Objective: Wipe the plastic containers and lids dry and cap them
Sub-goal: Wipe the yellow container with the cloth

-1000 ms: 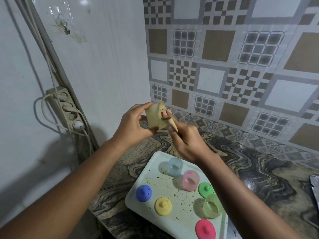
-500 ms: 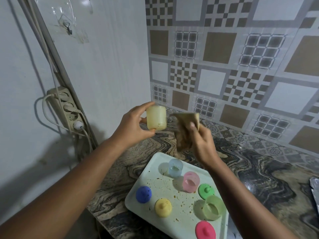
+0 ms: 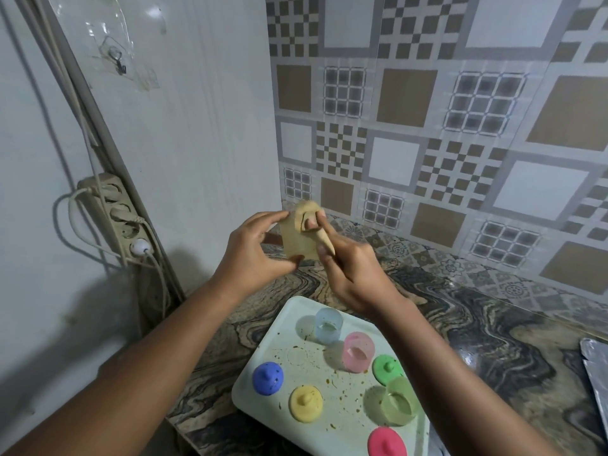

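Note:
My left hand [image 3: 251,256] grips a small yellowish plastic container [image 3: 296,243] above the counter. My right hand [image 3: 350,273] holds a tan cloth [image 3: 324,236] pressed against and into that container, with its fingers curled round the cloth. Below them a pale tray [image 3: 273,352] carries a blue container [image 3: 327,325], a pink container [image 3: 358,352] and a green container [image 3: 399,404], all uncapped. Loose lids lie on the tray: blue [image 3: 268,378], yellow [image 3: 306,403], green [image 3: 386,368] and red [image 3: 386,442].
The tray sits on a marbled counter [image 3: 493,340] in a corner with patterned wall tiles behind. A power strip [image 3: 123,218] with plugged cables hangs on the left wall. A grey metallic sheet [image 3: 597,363] lies at the right edge. Brown specks dot the tray.
Half a second ago my right hand and the cloth were apart from the container; now the cloth is back on the container, as it was a second ago.

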